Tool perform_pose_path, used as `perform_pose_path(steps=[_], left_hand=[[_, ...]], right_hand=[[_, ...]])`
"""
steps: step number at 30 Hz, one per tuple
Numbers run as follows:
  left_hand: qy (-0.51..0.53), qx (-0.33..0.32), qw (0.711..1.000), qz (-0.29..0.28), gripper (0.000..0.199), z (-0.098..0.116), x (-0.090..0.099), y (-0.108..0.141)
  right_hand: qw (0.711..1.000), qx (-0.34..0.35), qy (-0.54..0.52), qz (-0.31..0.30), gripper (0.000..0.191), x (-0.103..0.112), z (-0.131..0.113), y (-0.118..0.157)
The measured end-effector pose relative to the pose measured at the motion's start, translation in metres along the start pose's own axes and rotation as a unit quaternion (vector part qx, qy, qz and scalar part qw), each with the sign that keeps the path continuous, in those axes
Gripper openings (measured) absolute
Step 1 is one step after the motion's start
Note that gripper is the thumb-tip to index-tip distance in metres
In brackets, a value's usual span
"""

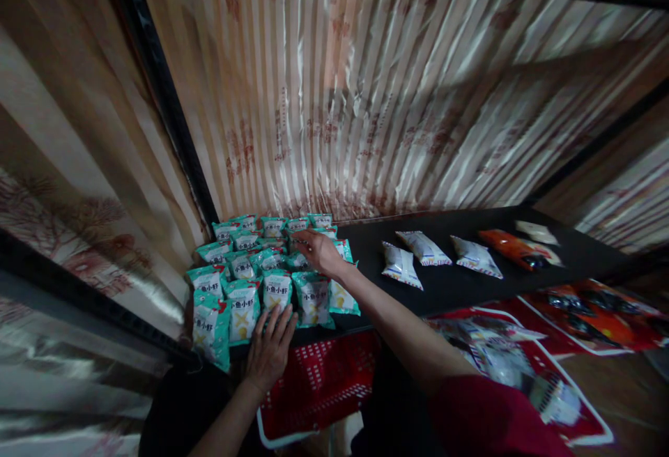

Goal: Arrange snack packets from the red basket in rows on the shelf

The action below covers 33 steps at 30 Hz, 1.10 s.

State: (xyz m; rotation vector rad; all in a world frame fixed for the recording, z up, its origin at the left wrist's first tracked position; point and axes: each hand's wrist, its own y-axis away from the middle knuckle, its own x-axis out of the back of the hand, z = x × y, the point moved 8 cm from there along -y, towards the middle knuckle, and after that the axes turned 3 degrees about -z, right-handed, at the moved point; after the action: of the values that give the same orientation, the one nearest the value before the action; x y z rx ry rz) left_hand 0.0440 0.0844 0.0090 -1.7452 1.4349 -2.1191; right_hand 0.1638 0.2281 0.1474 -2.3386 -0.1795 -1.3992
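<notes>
Rows of teal-and-white snack packets (243, 311) stand close together at the left end of a black shelf (366, 297). My left hand (270, 349) lies with fingers spread against the lower front of the packets. Over the middle and back rows reaches my right hand (316, 249), its fingers bent down and closed on a snack packet (299, 262). The fingertips of that hand are partly hidden among the packets. One front packet (210, 328) at the left corner leans over the shelf edge.
Three white packets (424, 248) lie apart along the shelf, with an orange packet (509, 248) and a pale packet (537, 233) further right. Below the front edge are red baskets (318, 373), those at right holding packets. Dark posts (167, 95) and patterned curtains (313, 60) enclose the shelf.
</notes>
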Motion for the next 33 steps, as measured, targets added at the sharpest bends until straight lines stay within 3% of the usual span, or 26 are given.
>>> perform_pose_path(steps=[3, 5, 9, 12, 22, 30, 33], left_hand=[[0.008, -0.004, 1.000, -0.008, 0.046, 0.000, 0.000, 0.000], [0.013, -0.006, 1.000, -0.011, 0.046, 0.001, 0.000, 0.000], [0.036, -0.002, 0.999, -0.004, 0.046, 0.001, 0.002, 0.001], [0.054, -0.001, 0.999, -0.005, 0.045, 0.001, 0.003, 0.001], [0.055, -0.041, 0.998, -0.005, 0.044, 0.014, 0.007, -0.013], [0.026, -0.107, 0.994, -0.011, 0.047, 0.031, -0.009, -0.032], [0.038, -0.107, 0.993, -0.002, 0.047, 0.031, -0.006, -0.032]], right_hand=[[0.991, -0.025, -0.066, 0.113, 0.023, 0.018, 0.020, 0.044], [0.982, -0.056, -0.098, 0.153, 0.024, 0.019, 0.031, 0.075], [0.966, -0.110, -0.124, 0.198, 0.026, 0.008, 0.043, 0.130], [0.962, -0.123, -0.122, 0.210, 0.026, -0.003, 0.043, 0.155], [0.971, -0.122, -0.140, 0.151, 0.032, -0.050, 0.040, 0.170], [0.970, -0.114, -0.159, 0.144, 0.033, -0.054, 0.041, 0.171], [0.970, -0.116, -0.159, 0.145, 0.034, -0.054, 0.043, 0.172]])
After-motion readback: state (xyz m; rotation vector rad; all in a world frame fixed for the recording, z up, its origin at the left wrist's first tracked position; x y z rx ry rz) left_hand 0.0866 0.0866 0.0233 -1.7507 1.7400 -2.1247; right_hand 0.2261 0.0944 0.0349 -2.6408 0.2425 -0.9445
